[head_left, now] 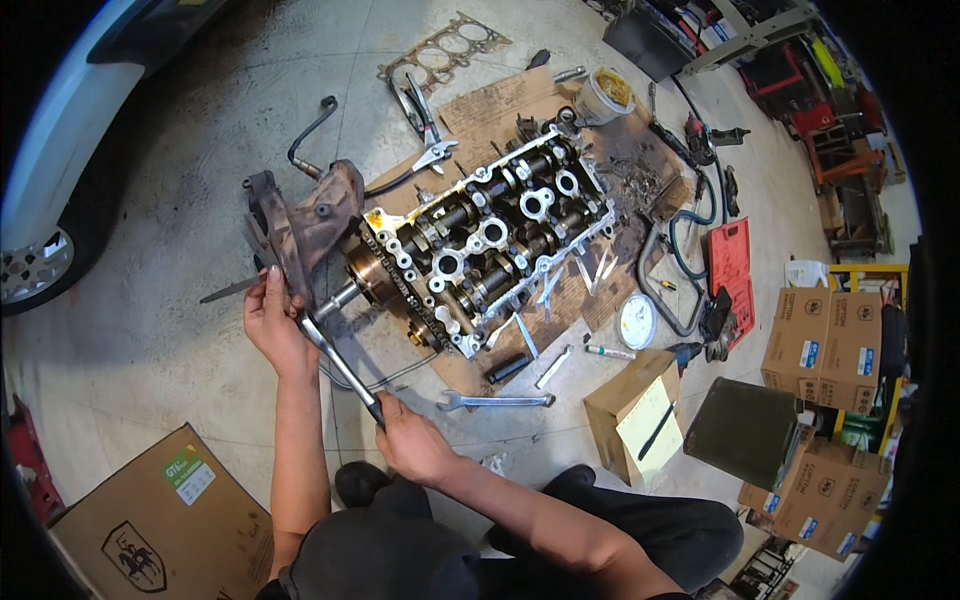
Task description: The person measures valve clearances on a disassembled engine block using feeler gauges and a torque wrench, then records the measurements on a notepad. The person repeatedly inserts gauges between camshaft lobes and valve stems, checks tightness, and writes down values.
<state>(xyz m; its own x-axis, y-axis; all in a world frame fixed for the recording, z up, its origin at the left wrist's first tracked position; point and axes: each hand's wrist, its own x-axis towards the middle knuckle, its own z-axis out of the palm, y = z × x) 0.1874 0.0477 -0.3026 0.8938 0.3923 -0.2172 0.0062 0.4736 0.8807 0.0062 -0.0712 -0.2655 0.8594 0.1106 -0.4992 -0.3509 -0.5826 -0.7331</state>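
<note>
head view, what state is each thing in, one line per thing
Ratchet, gripped by its handle
Right hand, closed around the ratchet
Left hand, partly curled beside the ratchet's head
Cylinder head, uncovered on top
Combination wrench, lying flat
Plastic tub, lidless
Pen, lying on paper

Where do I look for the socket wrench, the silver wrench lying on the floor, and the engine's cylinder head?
Socket wrench (pixel 331 354): head view, middle of its shaft.
Silver wrench (pixel 500 402): head view, middle of its shank.
Cylinder head (pixel 492 236): head view, middle of its upper side.

Wheel (pixel 48 260) cut off, ratchet handle (pixel 343 366) partly hidden
</note>
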